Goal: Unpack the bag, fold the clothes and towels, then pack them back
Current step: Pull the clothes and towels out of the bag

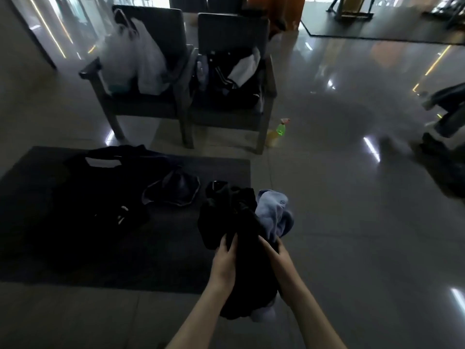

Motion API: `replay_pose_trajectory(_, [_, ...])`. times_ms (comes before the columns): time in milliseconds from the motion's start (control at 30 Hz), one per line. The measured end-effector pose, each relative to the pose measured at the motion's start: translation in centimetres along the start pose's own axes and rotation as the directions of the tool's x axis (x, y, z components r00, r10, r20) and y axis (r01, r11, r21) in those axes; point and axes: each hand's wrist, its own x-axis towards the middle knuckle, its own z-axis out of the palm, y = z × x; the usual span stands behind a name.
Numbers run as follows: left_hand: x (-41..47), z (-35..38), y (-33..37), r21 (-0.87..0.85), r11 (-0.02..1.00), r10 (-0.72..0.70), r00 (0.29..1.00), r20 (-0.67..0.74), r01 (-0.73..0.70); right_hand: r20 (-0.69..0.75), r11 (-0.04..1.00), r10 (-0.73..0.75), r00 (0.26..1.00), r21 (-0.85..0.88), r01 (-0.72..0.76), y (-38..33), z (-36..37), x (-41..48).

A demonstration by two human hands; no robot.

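Clothes bundle (241, 248): black, soft, heavily crumpled fabric, gathered into a tall lumpy mass. It is held up in front of the person, over the right edge of a dark mat (176, 268) and the tiled floor (352, 222) beside it.

Left hand (225, 260): grasps the bundle's left side, fingers curled into the black cloth. Right hand (275, 253): grasps the right side, fingers tucked into the folds. Both forearms are bare.

Light blue towel (273, 210): thick and soft-looking, bunched in rounded folds, pressed against the upper right of the black bundle. A pale bit of cloth shows under the bundle's lower end; what it is, I cannot tell.

Mat: flat, rectangular, matte dark grey. On it lies a black shirt (100, 197), spread out, with a white strip at the neck and small white marks lower down. Just right of it is a grey garment (173, 190), rumpled, with a curved hemmed edge.

Beyond the mat stand two dark armchairs side by side, with straight backs and square legs. The left armchair (163, 26) carries white translucent plastic bags (136, 59), full and puffy. The right armchair (234, 31) carries a black bag (226, 79) with white stripes and a white piece on top.

Spray bottle (280, 128): green-yellow plastic with a pink trigger head, standing on the floor by the right armchair's front leg.

Floor: glossy grey tile, reflecting strips of light.
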Motion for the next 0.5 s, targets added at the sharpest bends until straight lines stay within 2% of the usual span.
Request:
replay_pose_trajectory(267, [3.6, -14.6, 7.5, 0.002, 0.999, 0.049, 0.995, -0.089, -0.049, 0.097, 0.996, -0.009, 0.995, -0.083, 0.017, -1.7, 16.0, 4.8])
replay_pose_trajectory(500, [10.5, -20.4, 11.3, -0.008, 0.998, 0.062, 0.987, -0.151, -0.064, 0.168, 0.992, 0.007, 0.986, -0.123, 0.014, -2.7, 23.1, 12.2])
